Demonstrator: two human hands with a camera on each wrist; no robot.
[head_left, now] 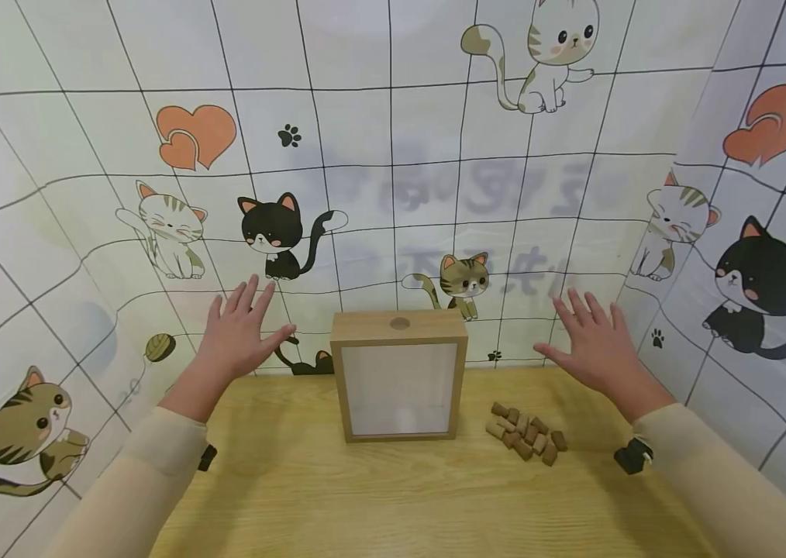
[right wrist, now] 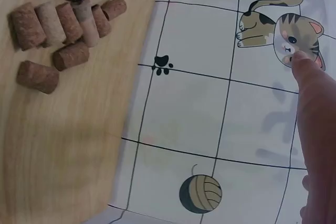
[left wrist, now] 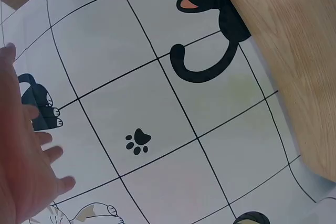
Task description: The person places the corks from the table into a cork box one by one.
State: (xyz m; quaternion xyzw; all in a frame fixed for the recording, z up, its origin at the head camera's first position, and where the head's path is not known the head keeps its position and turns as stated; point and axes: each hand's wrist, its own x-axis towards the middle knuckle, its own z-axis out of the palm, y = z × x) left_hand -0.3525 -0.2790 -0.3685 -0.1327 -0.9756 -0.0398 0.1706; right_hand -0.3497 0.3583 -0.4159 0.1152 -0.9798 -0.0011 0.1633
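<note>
My left hand (head_left: 238, 332) is raised to the left of a wooden box, its fingers spread and holding nothing. Over on the other side, my right hand (head_left: 593, 341) is lifted the same way, with fingers apart and nothing in them. Between them stands the upright wooden box (head_left: 398, 387), with a clear or whitish front panel and a round hole in its top. A loose heap of several wine corks (head_left: 525, 432) lies on the table, right of the box and nearest my right hand. In the right wrist view the corks (right wrist: 51, 22) appear at upper left.
The light wood-grain table (head_left: 393, 496) runs beneath the box and corks. White cloth (head_left: 365, 132) with a black grid and cartoon cats hangs behind and at both sides, close to the table's back edge. A dark wrist strap part (head_left: 633, 456) shows at the right wrist.
</note>
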